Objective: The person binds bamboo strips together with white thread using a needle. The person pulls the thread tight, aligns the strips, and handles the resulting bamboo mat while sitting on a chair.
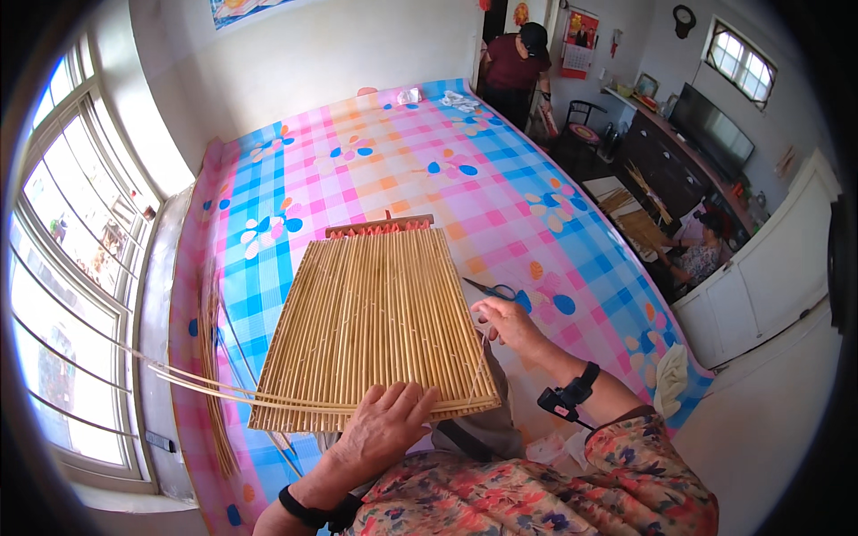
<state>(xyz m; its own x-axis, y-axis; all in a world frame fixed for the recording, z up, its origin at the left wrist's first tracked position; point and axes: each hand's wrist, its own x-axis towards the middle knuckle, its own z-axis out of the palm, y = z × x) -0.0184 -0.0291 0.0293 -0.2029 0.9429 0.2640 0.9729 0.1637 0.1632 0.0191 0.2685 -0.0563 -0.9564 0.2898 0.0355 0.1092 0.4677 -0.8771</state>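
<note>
A stiff mat of straw-coloured stalks [380, 313] lies tilted before me, its near edge at my lap. My left hand [384, 424] is closed over that near edge, fingers on top, thumb hidden. Beneath its fingers run a few long, pale, thin strips [223, 391], which stick out far to the left. Just off the mat's right edge is my right hand [509, 326], fingers bent together in a pinch. A fine pale thread [483, 353] seems to run from those fingers down to the mat's near right corner.
Dark-handled scissors [492, 289] lie right of the mat on a checked, flowered sheet [357, 170]. Beyond the mat is a wooden bar with red material [380, 226]. Loose stalks [214, 384] lie at left by the window. One person [518, 71] stands far back; another [702, 255] sits at right.
</note>
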